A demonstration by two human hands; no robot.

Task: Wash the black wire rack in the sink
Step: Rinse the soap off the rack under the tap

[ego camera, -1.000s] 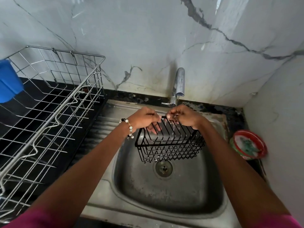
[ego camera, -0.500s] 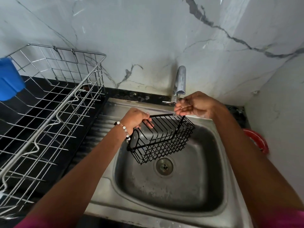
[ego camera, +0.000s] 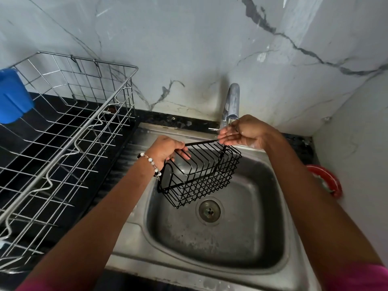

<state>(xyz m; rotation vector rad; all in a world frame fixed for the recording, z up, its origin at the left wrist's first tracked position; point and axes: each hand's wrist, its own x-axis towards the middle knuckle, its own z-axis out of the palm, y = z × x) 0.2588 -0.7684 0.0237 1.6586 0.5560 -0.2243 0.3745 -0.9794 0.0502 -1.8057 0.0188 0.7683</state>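
Observation:
The black wire rack (ego camera: 201, 175) hangs tilted over the left part of the steel sink (ego camera: 231, 238), above the drain (ego camera: 209, 211). My left hand (ego camera: 165, 150), with a bead bracelet on the wrist, grips the rack's top rim at its left end. My right hand (ego camera: 245, 133) is raised just under the spout of the chrome tap (ego camera: 232, 101), fingers loosely extended and wet. Its fingertips lie close to the right end of the rack's top rod; I cannot tell whether they touch it. No stream of water is plainly visible.
A large silver wire dish rack (ego camera: 63, 133) stands on the black counter to the left, with a blue plastic thing (ego camera: 12, 97) at its far left edge. A red-rimmed round item (ego camera: 327, 179) sits right of the sink near the white wall. Marble wall behind.
One second ago both hands held the rack under the tap. My right hand has let go and risen to the spout; the rack, held by my left hand alone, has tilted and shifted left.

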